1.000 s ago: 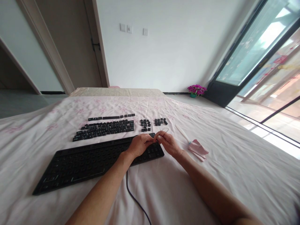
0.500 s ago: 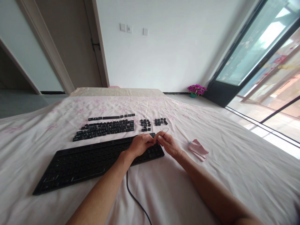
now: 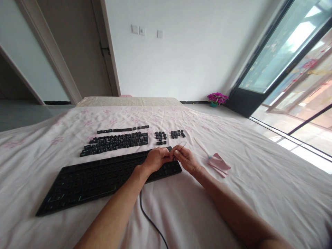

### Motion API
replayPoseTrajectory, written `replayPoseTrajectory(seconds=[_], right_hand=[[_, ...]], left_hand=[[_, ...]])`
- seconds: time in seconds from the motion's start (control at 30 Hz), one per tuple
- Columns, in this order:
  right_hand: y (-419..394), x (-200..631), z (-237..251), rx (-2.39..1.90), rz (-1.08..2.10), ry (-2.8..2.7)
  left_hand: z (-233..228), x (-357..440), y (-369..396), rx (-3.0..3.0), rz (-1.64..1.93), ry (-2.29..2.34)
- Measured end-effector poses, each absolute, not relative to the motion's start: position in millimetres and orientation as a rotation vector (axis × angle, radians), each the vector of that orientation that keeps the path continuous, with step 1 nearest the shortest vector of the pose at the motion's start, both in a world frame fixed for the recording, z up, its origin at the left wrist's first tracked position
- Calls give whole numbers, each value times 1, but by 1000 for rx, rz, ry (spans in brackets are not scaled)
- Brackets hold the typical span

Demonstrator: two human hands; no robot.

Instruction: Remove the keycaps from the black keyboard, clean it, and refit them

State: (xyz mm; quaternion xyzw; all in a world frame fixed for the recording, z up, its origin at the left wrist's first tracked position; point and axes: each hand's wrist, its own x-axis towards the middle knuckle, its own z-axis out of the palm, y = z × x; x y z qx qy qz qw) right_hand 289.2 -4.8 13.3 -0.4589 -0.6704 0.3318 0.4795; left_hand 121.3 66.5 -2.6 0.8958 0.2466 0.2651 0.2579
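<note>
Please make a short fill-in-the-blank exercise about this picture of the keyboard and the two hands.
1. Both hands meet over the ____ end of the black keyboard.
2. The removed keycaps lie in rows on the sheet ____ the keyboard.
3. The right hand pinches a thin ____ keycap puller, with the left hand against it.
4. The folded cloth to the right of the right hand is ____ in colour.

Missing words: right; beyond; wire; pink

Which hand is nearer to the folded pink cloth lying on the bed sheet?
Right. The right hand is just left of the pink cloth, not touching; the left hand is farther left, over the keyboard.
</note>
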Motion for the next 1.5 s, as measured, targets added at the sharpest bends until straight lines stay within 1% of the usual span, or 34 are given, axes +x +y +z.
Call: replayPoseTrajectory(seconds=[0.17, 0.37, 0.63, 0.73, 0.93, 1.03, 1.2, 1.4, 1.5], right_hand=[[-9, 284, 8, -1149, 669, -1575], [-15, 274, 12, -1186, 545, -1584], [-15, 266, 21, -1256, 442, -1700], [-12, 265, 23, -1288, 470, -1684], [-14, 273, 20, -1253, 652, -1491], [-17, 277, 17, -1228, 651, -1444], [-20, 277, 17, -1196, 537, -1497], [-20, 285, 27, -1175, 276, -1650], [-16, 290, 31, -1252, 250, -1705]], left_hand=[[3, 122, 60, 2518, 718, 662], [6, 121, 57, 2592, 715, 647], [-2, 119, 59, 2480, 762, 615], [-3, 117, 58, 2422, 766, 659], [-1, 116, 57, 2377, 724, 731], [0, 116, 56, 2357, 732, 705], [4, 117, 53, 2254, 734, 736], [4, 115, 52, 2165, 734, 752], [3, 116, 52, 2132, 758, 778]])
